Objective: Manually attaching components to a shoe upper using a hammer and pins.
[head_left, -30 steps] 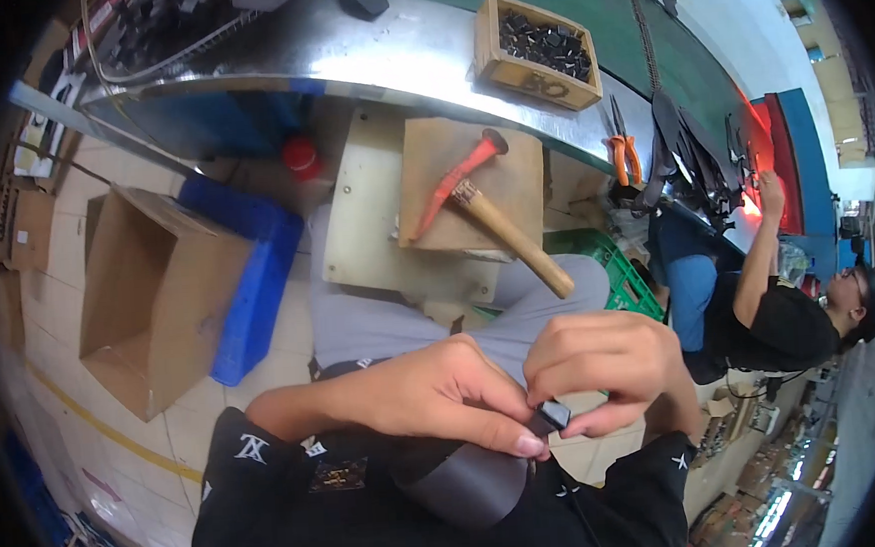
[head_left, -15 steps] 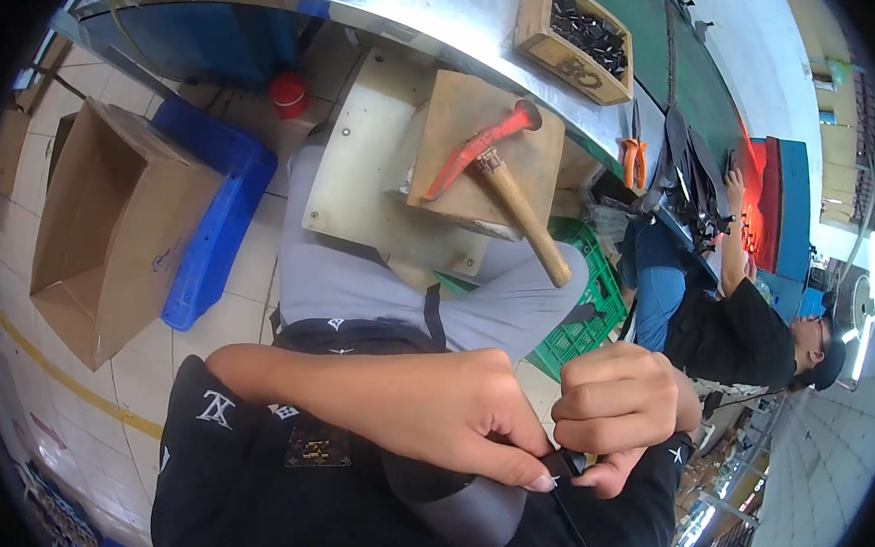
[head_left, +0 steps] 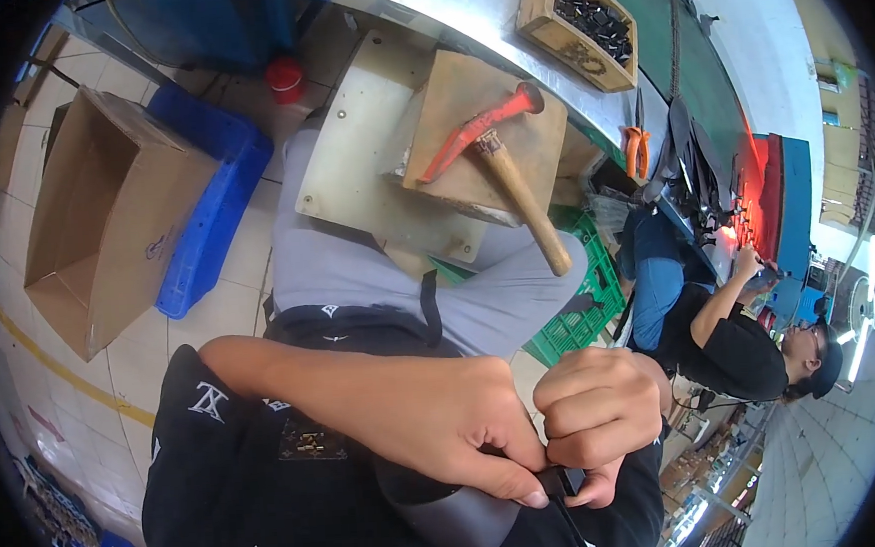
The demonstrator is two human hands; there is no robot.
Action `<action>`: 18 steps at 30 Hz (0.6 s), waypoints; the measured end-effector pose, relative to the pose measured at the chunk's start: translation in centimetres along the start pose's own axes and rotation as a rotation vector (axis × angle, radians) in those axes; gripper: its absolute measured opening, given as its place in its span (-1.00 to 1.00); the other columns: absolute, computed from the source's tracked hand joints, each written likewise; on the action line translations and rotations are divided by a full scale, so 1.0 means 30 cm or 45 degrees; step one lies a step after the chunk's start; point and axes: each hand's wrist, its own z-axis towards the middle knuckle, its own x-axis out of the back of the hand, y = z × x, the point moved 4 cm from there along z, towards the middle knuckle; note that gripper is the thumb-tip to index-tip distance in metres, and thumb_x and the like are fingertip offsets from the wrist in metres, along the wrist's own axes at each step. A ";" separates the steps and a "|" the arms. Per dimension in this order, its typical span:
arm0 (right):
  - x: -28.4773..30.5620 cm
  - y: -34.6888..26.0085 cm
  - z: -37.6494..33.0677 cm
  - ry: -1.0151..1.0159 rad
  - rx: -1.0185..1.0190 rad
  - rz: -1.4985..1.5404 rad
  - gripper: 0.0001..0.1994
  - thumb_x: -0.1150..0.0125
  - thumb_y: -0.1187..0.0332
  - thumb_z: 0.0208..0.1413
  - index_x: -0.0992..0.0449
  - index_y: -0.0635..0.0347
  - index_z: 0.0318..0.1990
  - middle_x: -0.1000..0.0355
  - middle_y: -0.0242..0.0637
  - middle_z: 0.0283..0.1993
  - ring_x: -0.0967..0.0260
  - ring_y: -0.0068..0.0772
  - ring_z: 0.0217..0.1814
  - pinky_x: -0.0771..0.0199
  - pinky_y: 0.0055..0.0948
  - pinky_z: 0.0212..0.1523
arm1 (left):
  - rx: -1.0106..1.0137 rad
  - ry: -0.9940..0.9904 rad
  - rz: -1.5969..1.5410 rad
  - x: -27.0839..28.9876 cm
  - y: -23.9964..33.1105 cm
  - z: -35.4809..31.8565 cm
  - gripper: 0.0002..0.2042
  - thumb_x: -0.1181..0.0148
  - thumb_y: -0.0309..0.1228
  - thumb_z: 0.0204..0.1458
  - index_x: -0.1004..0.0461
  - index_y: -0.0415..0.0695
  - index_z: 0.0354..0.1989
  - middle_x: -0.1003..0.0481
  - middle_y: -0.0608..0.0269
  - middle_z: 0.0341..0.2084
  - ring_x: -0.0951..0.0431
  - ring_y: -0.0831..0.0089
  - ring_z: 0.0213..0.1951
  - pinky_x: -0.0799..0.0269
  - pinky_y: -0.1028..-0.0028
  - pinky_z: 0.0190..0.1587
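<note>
My left hand [head_left: 457,428] and my right hand [head_left: 597,419] meet close to my chest, low in the head view. Both pinch a small black part [head_left: 563,483] between fingertips; a thin black strap hangs from it. Under my left hand lies a dark grey rounded piece [head_left: 452,508], partly hidden by the fingers. A hammer [head_left: 495,155] with a red head and a wooden handle lies on a wooden block [head_left: 449,132] over my lap, well away from both hands.
An open cardboard box [head_left: 103,214] and a blue crate [head_left: 209,217] stand on the tiled floor at left. A wooden tray of dark parts [head_left: 588,24] sits on the metal bench edge. A green crate [head_left: 575,315] stands by a seated person [head_left: 722,336] at right.
The view has tilted down and left, so the hands sit lower in the frame. My right hand has closed more into a fist over the small black part.
</note>
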 end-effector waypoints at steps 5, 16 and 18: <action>0.102 0.076 -0.049 -0.123 -0.173 -0.178 -0.62 -0.22 0.15 0.18 -0.48 0.41 -0.37 -0.43 -0.12 -0.41 -0.41 -0.19 -0.49 -0.39 -0.34 -0.54 | 0.259 0.242 0.154 0.091 0.016 -0.019 -0.84 -0.27 -0.41 0.11 -0.64 -0.28 -0.32 -0.58 0.13 -0.51 -0.58 0.31 -0.47 -0.42 0.43 -0.40; 0.741 0.431 -0.881 0.845 -1.553 -2.178 -0.61 -0.10 0.05 0.21 -0.50 0.28 -0.22 -0.44 0.03 -0.14 -0.47 0.09 -0.17 -0.49 0.04 -0.24 | 0.542 1.005 0.482 0.211 0.006 0.012 -0.78 -0.24 -0.37 0.12 -0.64 -0.29 -0.25 -0.57 0.26 -0.46 -0.48 0.61 -0.37 -0.35 0.56 -0.29; 0.767 0.444 -1.095 1.006 -1.437 -2.156 -0.72 -0.06 0.20 0.23 -0.50 0.29 -0.26 -0.45 -0.03 -0.21 -0.41 0.03 -0.13 -0.46 -0.12 -0.18 | 0.529 0.950 0.379 0.198 0.000 0.069 -0.77 -0.25 -0.34 0.11 -0.62 -0.27 -0.22 -0.56 0.30 -0.41 -0.50 0.59 -0.30 -0.37 0.59 -0.20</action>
